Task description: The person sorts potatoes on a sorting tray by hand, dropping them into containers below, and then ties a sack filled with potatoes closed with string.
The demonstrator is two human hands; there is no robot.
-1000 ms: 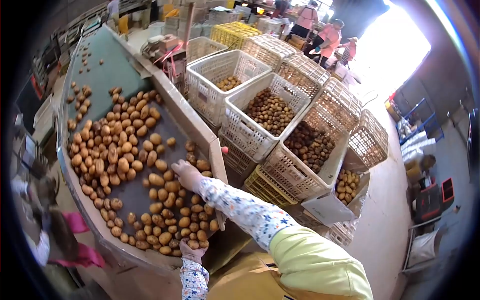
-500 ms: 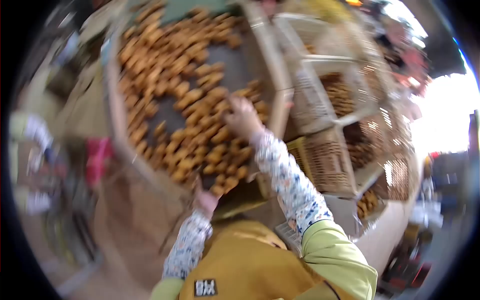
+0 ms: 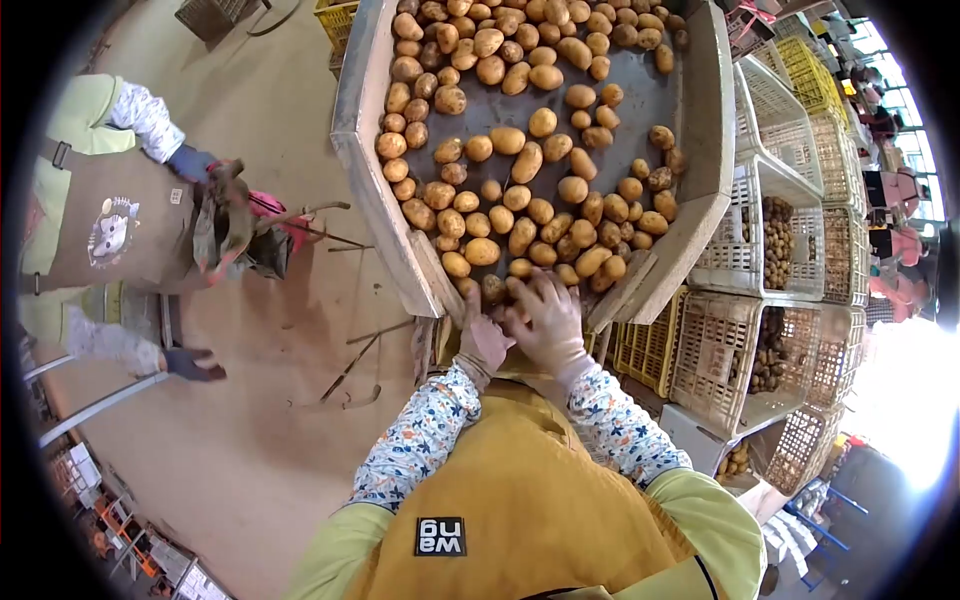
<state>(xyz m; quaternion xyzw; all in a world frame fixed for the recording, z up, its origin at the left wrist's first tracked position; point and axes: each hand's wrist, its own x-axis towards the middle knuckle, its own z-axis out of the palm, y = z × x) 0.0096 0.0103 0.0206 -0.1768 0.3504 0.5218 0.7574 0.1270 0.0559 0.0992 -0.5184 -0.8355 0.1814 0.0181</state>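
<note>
Many potatoes [image 3: 528, 160] lie on the dark bed of a wood-sided sorting table [image 3: 365, 150], crowding toward its narrow near end. At that end, my left hand [image 3: 486, 338] has its index finger stretched out beside the nearest potatoes. My right hand [image 3: 548, 318] is just to its right, fingers apart and bent over the front row of potatoes. The two hands almost meet. Neither seems to grip a potato, though some fingertips are partly hidden. Both forearms wear floral sleeves.
White plastic crates [image 3: 715, 350] with potatoes stand stacked on the right, beside a yellow crate [image 3: 648, 345]. At left, another person in a brown apron [image 3: 120, 215] and dark gloves holds a dark bag [image 3: 235, 225]. Thin metal legs [image 3: 360, 365] stick out at floor level.
My right hand has come back from the middle of the potatoes to the near end, next to my left hand. The view has turned and sharpened. Fewer potatoes cover the middle of the bed.
</note>
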